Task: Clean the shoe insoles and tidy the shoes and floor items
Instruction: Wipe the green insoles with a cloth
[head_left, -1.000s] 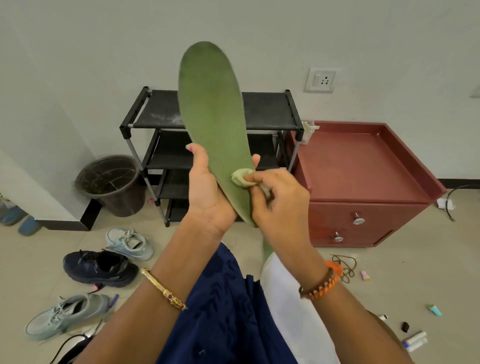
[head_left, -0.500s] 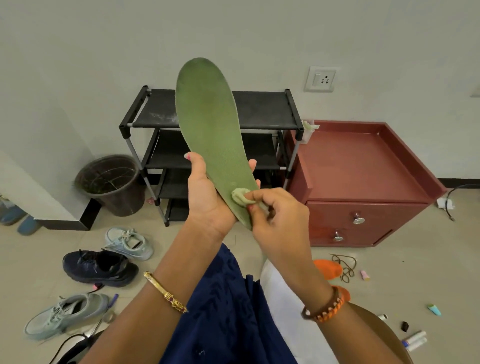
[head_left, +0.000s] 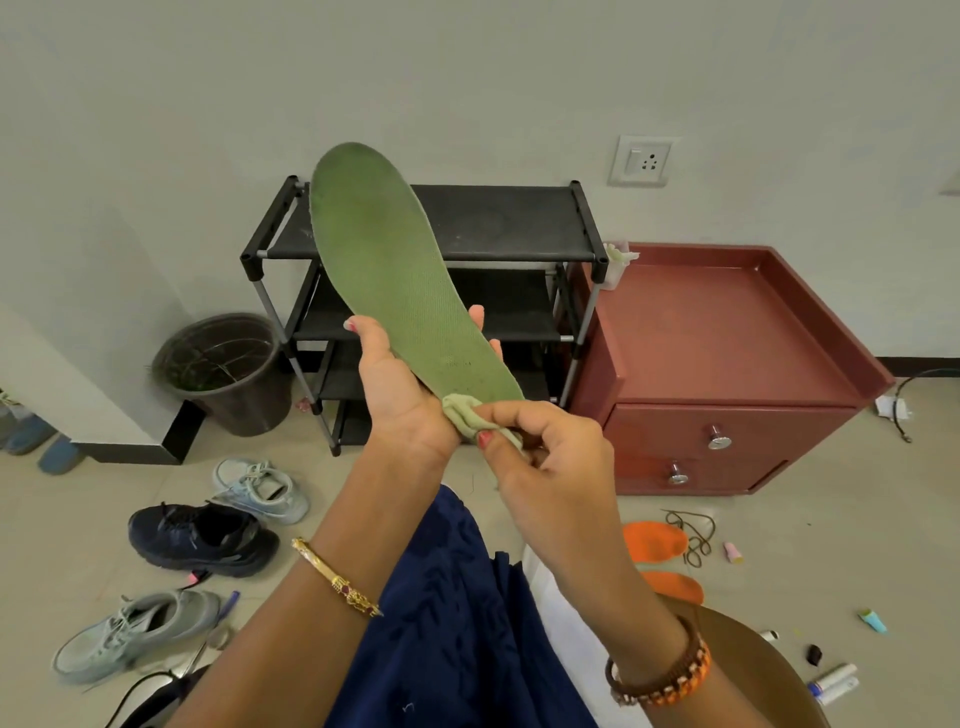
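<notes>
Two hands work one green insole (head_left: 410, 291): left hand (head_left: 402, 387) grips its heel, toe tilted up-left, right hand (head_left: 545, 457) pinching a cloth (head_left: 462, 415) against the heel.

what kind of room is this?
Likely a home entryway or shoe-storage corner: a black shoe rack against the wall, sneakers scattered on the tiled floor, and a red bedside-style cabinet.

Long green insole (head_left: 400, 270), toe end up, tilted left; crumpled pale cloth (head_left: 464, 414) at heel.
</notes>
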